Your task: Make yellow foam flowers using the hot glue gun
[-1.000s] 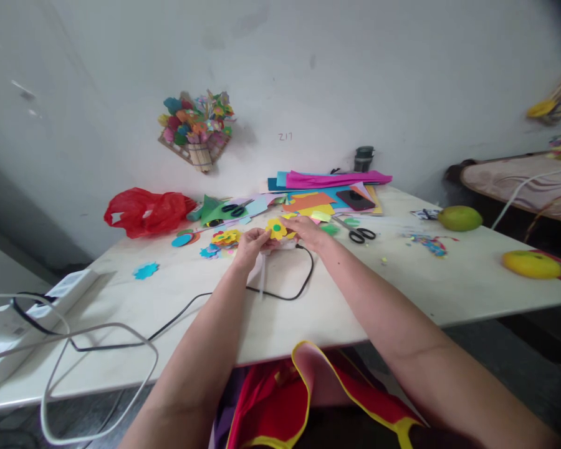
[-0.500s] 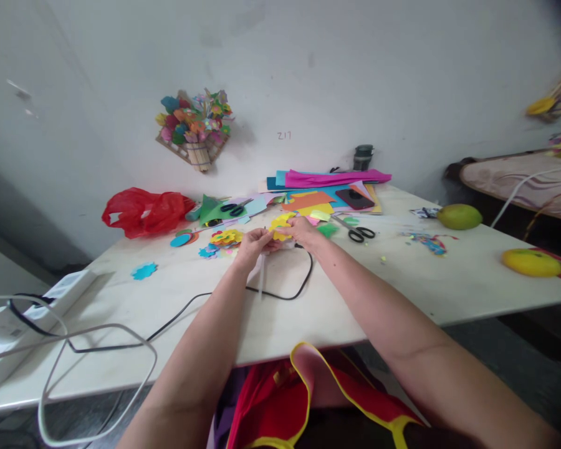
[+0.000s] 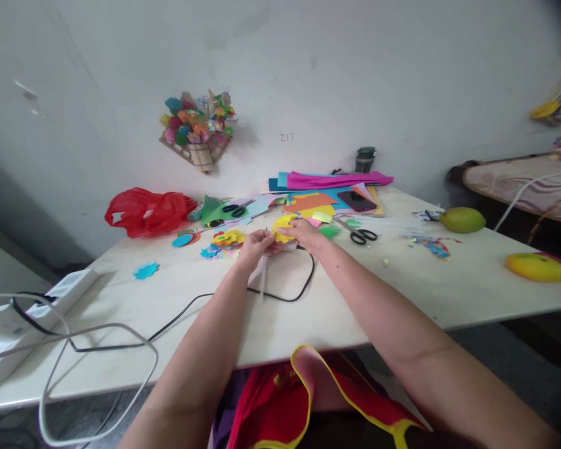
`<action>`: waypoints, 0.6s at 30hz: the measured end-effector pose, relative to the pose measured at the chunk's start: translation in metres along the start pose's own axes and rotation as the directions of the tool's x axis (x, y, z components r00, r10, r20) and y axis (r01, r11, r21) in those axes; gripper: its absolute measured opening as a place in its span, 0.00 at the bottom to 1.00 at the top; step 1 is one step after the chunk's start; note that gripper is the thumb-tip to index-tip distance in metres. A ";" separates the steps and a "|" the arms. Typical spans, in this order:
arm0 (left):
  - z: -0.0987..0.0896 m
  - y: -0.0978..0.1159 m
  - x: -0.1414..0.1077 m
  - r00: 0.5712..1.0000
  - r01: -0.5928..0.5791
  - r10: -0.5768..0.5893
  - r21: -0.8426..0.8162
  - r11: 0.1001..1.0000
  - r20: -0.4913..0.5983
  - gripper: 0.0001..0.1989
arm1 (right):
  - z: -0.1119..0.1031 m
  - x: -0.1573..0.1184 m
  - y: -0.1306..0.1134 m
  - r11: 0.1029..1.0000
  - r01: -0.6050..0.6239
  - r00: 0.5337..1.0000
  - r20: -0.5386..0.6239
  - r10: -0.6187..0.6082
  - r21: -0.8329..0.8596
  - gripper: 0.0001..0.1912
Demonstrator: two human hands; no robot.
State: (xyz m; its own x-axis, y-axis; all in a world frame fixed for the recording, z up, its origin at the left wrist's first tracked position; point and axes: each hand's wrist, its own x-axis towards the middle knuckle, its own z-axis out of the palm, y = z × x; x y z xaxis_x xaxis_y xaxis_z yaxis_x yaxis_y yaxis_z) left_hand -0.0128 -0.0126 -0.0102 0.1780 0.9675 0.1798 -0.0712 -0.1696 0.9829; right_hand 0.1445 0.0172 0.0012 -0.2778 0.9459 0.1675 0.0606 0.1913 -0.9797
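Over the middle of the table, my right hand (image 3: 303, 232) pinches a yellow paper flower (image 3: 284, 228) from its right side. My left hand (image 3: 256, 245) is closed at the flower's left edge, fingertips pressed together on it. A translucent stick (image 3: 262, 280) points toward me from below my hands; what it joins is mostly hidden. A black cord (image 3: 285, 299) runs from there to the left. Just left of my left hand lies a pile of yellow flower cut-outs (image 3: 229, 237), with blue scalloped pieces (image 3: 210, 251) beside it.
Scissors (image 3: 362, 236) lie right of my hands, and another pair (image 3: 237, 209) on paper scraps behind. A red plastic bag (image 3: 149, 212) stands back left. A phone (image 3: 356, 200) rests on coloured sheets. Two mangoes (image 3: 462, 219) sit at right; a power strip (image 3: 70, 290) at left.
The yellow flower has turned slightly between my fingers. My hands stay in nearly the same place, and the whole view has shifted a little.
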 end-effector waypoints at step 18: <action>-0.002 -0.002 0.001 1.000 -0.008 0.008 -0.058 0.998 -0.006 0.17 | 0.000 -0.003 -0.009 0.989 -0.028 0.999 0.038 0.023 0.144 0.21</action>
State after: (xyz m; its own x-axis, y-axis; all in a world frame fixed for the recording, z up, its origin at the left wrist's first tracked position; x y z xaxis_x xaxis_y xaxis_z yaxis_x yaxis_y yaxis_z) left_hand -0.0146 -0.0114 -0.0123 0.1713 0.9673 0.1870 -0.1291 -0.1662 0.9776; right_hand 0.1451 0.0127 0.0096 -0.3125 0.9395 0.1406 -0.0706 0.1246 -0.9897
